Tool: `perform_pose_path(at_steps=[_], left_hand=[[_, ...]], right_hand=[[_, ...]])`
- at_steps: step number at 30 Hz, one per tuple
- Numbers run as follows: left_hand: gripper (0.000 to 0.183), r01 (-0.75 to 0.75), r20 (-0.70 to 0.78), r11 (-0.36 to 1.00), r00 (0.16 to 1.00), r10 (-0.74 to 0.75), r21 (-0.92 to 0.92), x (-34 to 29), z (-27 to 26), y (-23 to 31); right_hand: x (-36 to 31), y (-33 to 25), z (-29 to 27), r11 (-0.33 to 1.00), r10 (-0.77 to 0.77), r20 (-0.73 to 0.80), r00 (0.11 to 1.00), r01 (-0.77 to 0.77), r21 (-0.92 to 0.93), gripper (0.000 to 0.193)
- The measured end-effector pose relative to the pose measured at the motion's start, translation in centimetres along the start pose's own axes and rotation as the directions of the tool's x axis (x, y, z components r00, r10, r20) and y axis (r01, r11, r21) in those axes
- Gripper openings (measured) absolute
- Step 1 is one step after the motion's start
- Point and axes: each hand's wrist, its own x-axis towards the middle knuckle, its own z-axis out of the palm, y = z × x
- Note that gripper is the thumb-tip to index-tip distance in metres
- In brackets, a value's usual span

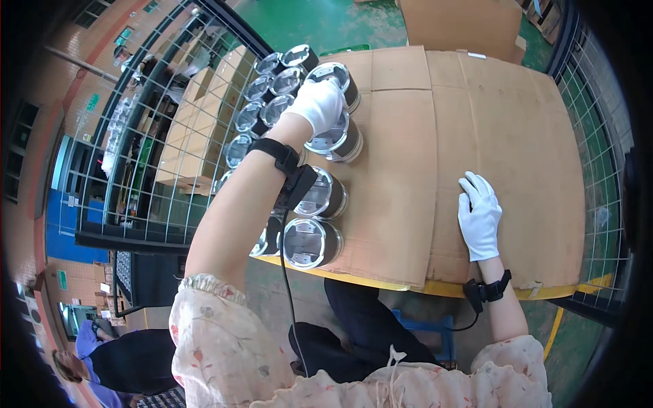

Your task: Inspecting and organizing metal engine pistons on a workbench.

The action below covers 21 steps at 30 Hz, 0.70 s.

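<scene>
My left hand (317,107), in a white glove, is closed at the far left of the cardboard-covered table, over a silver-topped piston (338,138) with a dark skirt. Another piston (333,75) is just beyond the hand, touching or nearly touching it. The fingertips are partly hidden. Nearer to me along the same side stand two more pistons, one (320,194) behind the other (307,243). My right hand (480,216), also white-gloved, lies on the cardboard (510,136) at the right, fingers stretched out, holding nothing.
Several more pistons (258,88) stand in rows at the left table edge, partly behind my left arm. Wire mesh panels (149,170) fence the left and right sides. Stacked cartons (204,122) are beyond the left mesh. Another person (129,360) is at lower left. A blue stool (428,333) stands below.
</scene>
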Motion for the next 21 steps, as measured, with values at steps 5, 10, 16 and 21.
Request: perform_pose_path(at_steps=[5, 10, 16, 21], left_hand=[[0.029, -0.146, 0.342, 0.927, 0.939, 0.020, 0.346, 1.5, 4.9, 0.3], [0.039, 0.156, 0.304, 0.943, 0.951, -0.063, -0.293, -1.3, 4.2, 0.0], [0.029, -0.030, -0.233, 0.907, 0.970, -0.076, -0.421, -13.7, -2.4, 0.9], [0.021, 0.096, -0.260, 0.861, 0.931, -0.255, -0.499, -35.0, -6.4, 8.2]], right_hand=[[0.2, -0.3, 0.1, 1.000, 0.010, 0.017, 1.000, -0.010, 0.007, 0.022], [0.1, -0.3, -0.1, 1.000, -0.007, 0.000, 1.000, 0.007, 0.022, 0.022], [-0.1, 0.2, 0.1, 1.000, 0.003, 0.020, 1.000, -0.004, 0.029, 0.024], [-0.8, 0.9, 0.6, 0.998, -0.025, 0.099, 0.995, 0.019, 0.053, 0.030]])
